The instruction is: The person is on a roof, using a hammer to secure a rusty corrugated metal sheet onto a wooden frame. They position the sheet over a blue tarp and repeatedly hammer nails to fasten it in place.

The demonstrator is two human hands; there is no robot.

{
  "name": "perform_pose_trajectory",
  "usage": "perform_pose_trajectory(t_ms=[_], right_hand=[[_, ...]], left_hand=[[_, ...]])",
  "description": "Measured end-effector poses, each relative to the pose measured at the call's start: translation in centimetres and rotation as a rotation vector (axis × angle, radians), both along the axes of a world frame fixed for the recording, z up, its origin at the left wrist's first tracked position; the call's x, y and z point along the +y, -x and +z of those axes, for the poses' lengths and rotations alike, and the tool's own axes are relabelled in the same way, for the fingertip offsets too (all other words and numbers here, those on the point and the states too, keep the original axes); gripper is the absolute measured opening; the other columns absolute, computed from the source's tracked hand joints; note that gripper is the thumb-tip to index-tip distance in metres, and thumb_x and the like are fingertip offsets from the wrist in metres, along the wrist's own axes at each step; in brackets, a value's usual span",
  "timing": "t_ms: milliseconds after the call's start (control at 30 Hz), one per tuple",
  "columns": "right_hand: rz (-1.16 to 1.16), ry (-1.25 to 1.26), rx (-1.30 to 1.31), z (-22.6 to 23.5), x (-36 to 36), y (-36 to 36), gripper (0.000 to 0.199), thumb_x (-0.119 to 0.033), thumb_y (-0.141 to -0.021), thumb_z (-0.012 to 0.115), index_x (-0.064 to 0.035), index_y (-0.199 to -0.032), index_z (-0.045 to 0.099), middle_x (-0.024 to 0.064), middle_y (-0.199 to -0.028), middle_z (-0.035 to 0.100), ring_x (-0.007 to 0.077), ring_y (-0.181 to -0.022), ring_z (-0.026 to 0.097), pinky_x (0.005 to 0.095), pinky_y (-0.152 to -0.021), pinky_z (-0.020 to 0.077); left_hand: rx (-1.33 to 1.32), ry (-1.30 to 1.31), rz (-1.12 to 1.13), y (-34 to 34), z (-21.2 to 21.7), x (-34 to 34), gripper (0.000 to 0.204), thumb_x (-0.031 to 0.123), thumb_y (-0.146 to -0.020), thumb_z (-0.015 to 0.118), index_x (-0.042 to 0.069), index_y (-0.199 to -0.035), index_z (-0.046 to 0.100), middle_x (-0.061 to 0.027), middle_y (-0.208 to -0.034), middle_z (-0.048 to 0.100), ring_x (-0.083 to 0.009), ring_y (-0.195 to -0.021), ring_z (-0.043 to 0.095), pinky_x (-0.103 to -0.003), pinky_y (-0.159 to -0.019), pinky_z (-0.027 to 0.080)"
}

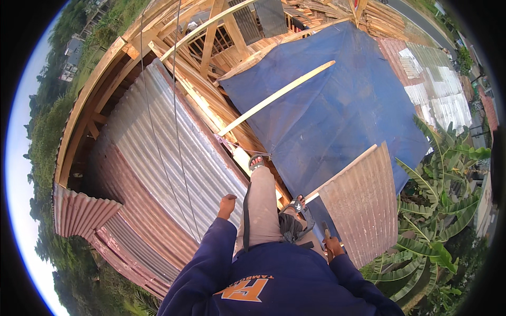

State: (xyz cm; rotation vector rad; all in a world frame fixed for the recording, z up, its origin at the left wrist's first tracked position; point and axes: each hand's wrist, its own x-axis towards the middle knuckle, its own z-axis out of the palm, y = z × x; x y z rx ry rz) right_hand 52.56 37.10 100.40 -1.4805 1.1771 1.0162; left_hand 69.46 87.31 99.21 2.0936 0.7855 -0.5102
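My left hand (226,206) is curled into a fist above the rusty corrugated metal roofing (158,158), and nothing shows in it. Down by my right thigh, my right hand (333,247) is wrapped round a hand tool (326,228) with a narrow, brownish upper end; its exact kind is too small to make out. Beside that hand lies a loose weathered corrugated sheet (363,205). My sandalled left foot (256,162) stands on timber along the roofing's edge. The right foot (298,203) is nearer, by the edge of a blue tarp (342,110).
A long wooden batten (276,98) lies across the tarp. Timber framing (87,113) rises at the left, with stacked boards (382,21) at the far right. Two thin cables (175,95) hang over the roofing. Banana plants (432,231) grow past the right edge.
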Motion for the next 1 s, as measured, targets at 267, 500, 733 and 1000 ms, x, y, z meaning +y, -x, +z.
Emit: perform_pose_trajectory(t_ms=[267,500,733,1000], right_hand=[[0.037,-0.059,0.024,-0.3,-0.3,1.0,0.023,-0.012,-0.081,0.061,0.0078,-0.092,0.061,0.0126,-0.063,0.055,0.0226,-0.045,0.056,0.0392,-0.039,0.0495],[0.158,0.048,0.049,-0.2,-0.5,0.0,0.028,-0.011,-0.076,0.065,0.0108,-0.093,0.064,0.0163,-0.072,0.063,0.0236,-0.050,0.061,0.0397,-0.043,0.0528],[0.136,-0.040,0.028,-1.5,0.1,-1.7,0.022,-0.015,-0.080,0.060,0.0052,-0.090,0.062,0.0114,-0.066,0.059,0.0213,-0.049,0.059,0.0364,-0.042,0.0518],[0.044,-0.104,0.105,-0.7,4.2,-5.8,0.025,-0.018,-0.085,0.060,0.0005,-0.102,0.059,0.0085,-0.068,0.055,0.0203,-0.049,0.057,0.0379,-0.045,0.0537]], left_hand=[[0.154,0.152,0.063,2.3,-0.5,-1.6,0.026,0.009,-0.081,0.057,0.004,-0.102,0.071,-0.0132,-0.084,0.071,-0.0195,-0.069,0.066,-0.033,-0.065,0.053],[0.214,0.131,0.070,4.4,-0.8,-1.6,0.025,0.009,-0.081,0.056,0.004,-0.100,0.072,-0.0135,-0.087,0.071,-0.0213,-0.073,0.067,-0.034,-0.068,0.053],[0.148,0.126,0.008,3.8,-0.2,-0.5,0.024,0.011,-0.084,0.055,0.001,-0.099,0.071,-0.0113,-0.087,0.070,-0.0201,-0.076,0.065,-0.032,-0.071,0.051],[0.137,0.139,-0.027,0.8,-0.2,0.4,0.022,0.005,-0.084,0.053,-0.001,-0.098,0.069,-0.0084,-0.084,0.067,-0.0162,-0.075,0.061,-0.030,-0.071,0.049]])
